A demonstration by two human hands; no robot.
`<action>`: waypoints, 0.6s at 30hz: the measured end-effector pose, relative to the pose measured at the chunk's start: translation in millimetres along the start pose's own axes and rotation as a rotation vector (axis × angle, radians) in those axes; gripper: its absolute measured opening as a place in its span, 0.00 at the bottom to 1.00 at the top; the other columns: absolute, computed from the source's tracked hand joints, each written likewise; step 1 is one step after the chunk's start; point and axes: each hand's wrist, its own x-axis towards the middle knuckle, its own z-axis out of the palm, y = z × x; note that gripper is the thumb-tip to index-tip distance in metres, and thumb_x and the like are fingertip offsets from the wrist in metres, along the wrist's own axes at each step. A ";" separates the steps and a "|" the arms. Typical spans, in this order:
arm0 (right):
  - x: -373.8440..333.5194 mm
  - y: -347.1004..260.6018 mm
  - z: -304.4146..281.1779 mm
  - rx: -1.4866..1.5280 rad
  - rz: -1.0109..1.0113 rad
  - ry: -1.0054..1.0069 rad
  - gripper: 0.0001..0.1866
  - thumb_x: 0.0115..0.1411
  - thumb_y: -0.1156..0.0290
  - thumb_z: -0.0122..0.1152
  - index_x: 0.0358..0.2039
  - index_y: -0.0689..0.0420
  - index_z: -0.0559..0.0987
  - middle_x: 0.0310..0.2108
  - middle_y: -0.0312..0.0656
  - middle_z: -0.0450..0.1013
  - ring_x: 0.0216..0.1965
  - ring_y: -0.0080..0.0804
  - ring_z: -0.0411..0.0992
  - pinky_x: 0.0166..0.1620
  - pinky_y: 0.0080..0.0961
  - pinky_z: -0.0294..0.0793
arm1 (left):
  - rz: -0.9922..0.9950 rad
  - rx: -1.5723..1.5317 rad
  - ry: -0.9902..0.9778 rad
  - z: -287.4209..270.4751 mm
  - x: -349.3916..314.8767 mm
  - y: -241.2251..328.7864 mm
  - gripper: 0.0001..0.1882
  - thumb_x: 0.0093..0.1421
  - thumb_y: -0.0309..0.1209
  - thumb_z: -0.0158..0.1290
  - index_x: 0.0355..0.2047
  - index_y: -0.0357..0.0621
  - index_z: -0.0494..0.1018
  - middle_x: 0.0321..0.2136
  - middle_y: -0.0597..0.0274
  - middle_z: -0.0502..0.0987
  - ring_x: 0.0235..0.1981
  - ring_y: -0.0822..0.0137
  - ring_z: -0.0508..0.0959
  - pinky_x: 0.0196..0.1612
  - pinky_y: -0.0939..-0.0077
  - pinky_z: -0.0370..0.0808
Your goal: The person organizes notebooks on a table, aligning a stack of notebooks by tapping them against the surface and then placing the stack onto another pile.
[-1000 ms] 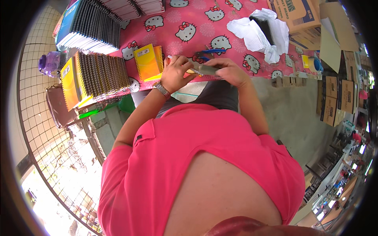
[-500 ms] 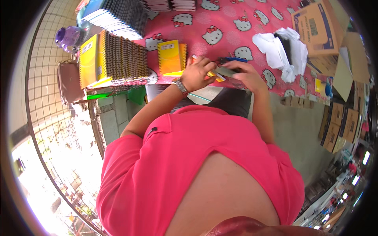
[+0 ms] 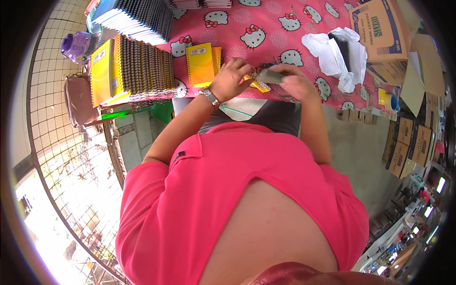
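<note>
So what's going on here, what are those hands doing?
Someone in a pink shirt is at a pink-covered table. The left hand holds what looks like a yellow notebook, partly hidden. The right hand holds a flat greyish piece close to it. Leftward lie a small notebook pile and a bigger one.

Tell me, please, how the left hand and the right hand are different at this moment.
The left hand wears a silver watch at the wrist; the right hand has a bare wrist. The left hand holds a yellow item, partly hidden; the right hand holds a flat grey-green piece. Both hands are over the pink tablecloth.
</note>
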 end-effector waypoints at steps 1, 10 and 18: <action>5.8 -4.6 -0.9 -0.268 0.099 0.052 0.17 0.53 0.71 0.57 0.43 0.65 0.77 0.46 0.42 0.73 0.48 0.30 0.69 0.55 0.29 0.64 | -0.001 -0.027 0.006 -1.1 -0.8 -4.2 0.17 0.50 0.34 0.61 0.41 0.48 0.73 0.41 0.59 0.72 0.46 0.55 0.70 0.48 0.61 0.69; 21.4 2.9 -6.2 0.102 0.028 0.048 0.20 0.55 0.70 0.58 0.47 0.64 0.75 0.43 0.39 0.74 0.44 0.28 0.71 0.50 0.25 0.67 | -0.018 -0.126 -0.061 -11.1 -0.3 -25.2 0.15 0.48 0.31 0.63 0.37 0.45 0.75 0.39 0.59 0.72 0.42 0.56 0.74 0.44 0.64 0.72; 26.7 -6.4 -2.2 -0.026 0.083 -0.030 0.19 0.54 0.68 0.60 0.44 0.66 0.77 0.42 0.42 0.75 0.43 0.27 0.72 0.51 0.24 0.67 | -0.078 -0.369 -0.081 -11.6 3.9 -34.6 0.15 0.51 0.28 0.63 0.38 0.41 0.73 0.36 0.60 0.73 0.35 0.63 0.76 0.37 0.74 0.74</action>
